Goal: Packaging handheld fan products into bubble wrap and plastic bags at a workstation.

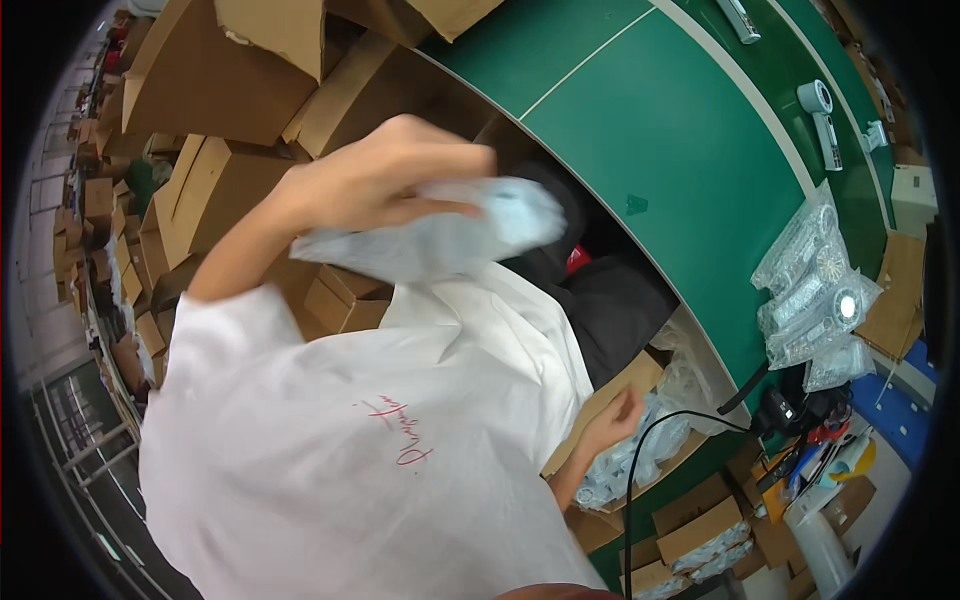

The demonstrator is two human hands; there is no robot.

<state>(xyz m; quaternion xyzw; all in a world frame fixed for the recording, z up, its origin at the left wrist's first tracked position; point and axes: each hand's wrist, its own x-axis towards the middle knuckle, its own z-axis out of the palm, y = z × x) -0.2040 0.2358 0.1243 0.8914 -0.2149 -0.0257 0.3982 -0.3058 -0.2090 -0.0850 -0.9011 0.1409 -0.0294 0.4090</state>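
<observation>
My left hand (395, 175) is raised on the left over the cartons, its fingers closed round a pale blue item in clear bubble wrap (440, 232), blurred by motion. A rounded end of this packet points to the right. Lower right, my right hand (612, 420) is held loosely, its fingers slightly apart, with nothing seen in it. It is over the edge of an open carton (690, 450) in which several bubble-wrapped pale items (640, 452) lie. Part of that hand's fingers cannot be made out.
A green table (640, 130) with a white edge stands to the right. Unwrapped white handheld fans (822, 125) and bubble-wrapped fans (815, 290) lie on it. A black cable (640, 455) hangs beside my right hand. Brown cartons (210, 75) are stacked on the left; more boxes (700, 530) stand lower right.
</observation>
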